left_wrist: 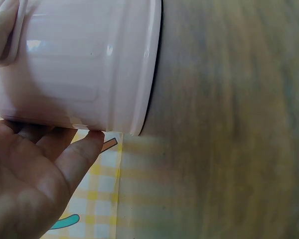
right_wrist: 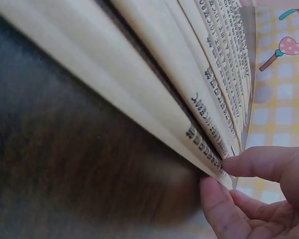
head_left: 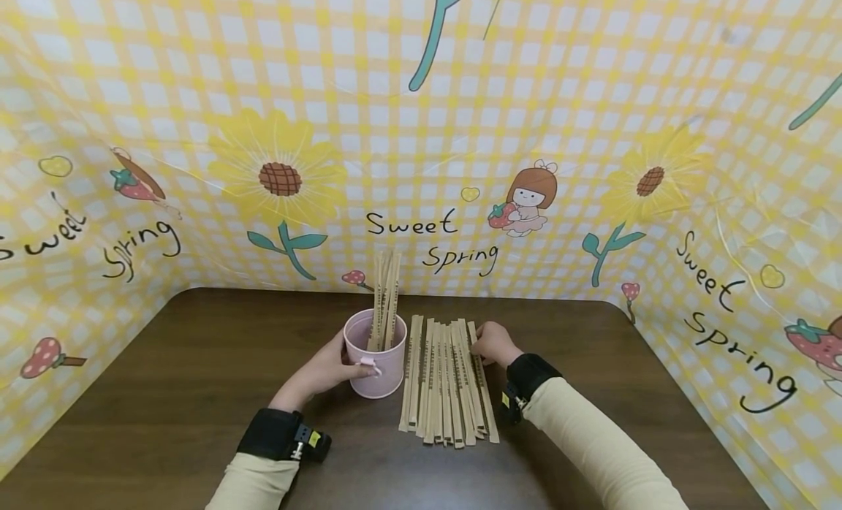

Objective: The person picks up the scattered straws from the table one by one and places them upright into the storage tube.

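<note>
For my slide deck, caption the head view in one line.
Left hand holds a pink bucket of slim packets; right hand pinches the rightmost packet of a row alongside.

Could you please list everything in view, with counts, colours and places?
Round bucket: one, pink, on the table
Slim paper-wrapped sticks: several, tan, in the bucket
Row of paper-wrapped sticks: many, overlapping, tan, right of the bucket
Wood-grain table: one, brown, underneath
Checked cloth: seemingly one, yellow-white, behind and beside the table
Wristbands: two, black, on the wrists
Sleeves: two, cream, on the forearms
Left hand: one, bare, holding the bucket's left side
Right hand: one, bare, pinching the rightmost stick
</note>
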